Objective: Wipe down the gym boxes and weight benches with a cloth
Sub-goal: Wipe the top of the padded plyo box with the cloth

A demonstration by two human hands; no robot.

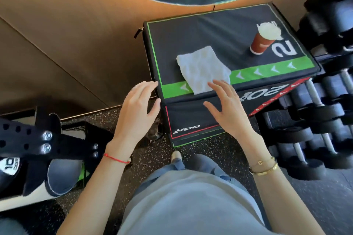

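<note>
At the far left, a black perforated metal bracket with silver bolts (38,139) juts in from the edge, lying over a dark piece of equipment with a white printed label (9,166). Beneath both runs a black rubber floor flecked with pale specks (152,158), which meets a tan wall panel (57,44) rising behind.

The person's left hand (137,108) comes next, with a thin red string bracelet (116,158) at the wrist. Its fingers are spread loosely and held relaxed, gripping nothing; the fingertips hover just beside the near left corner of the box, and contact with it cannot be made out.

In the middle stands the padded black gym box with green edging and a green arrow band (219,30), stacked on a lower black section edged in red. A folded white cloth (202,69) lies flat on the top near the front edge, overlapping the green band.

The right hand (227,108) is open, fingers fanned wide and holding nothing. Its fingertips reach the near edge of the cloth and appear to touch it, while the palm hangs in front of the box's front face. Two gold bracelets (265,168) circle that wrist.

Further right on the box top, well apart from the cloth, a red paper cup with a pale lid (262,43) stands upright beside large white printed numerals.

At the far right, a rack of black dumbbells with silver handles (315,110) sits just beside the box.
</note>
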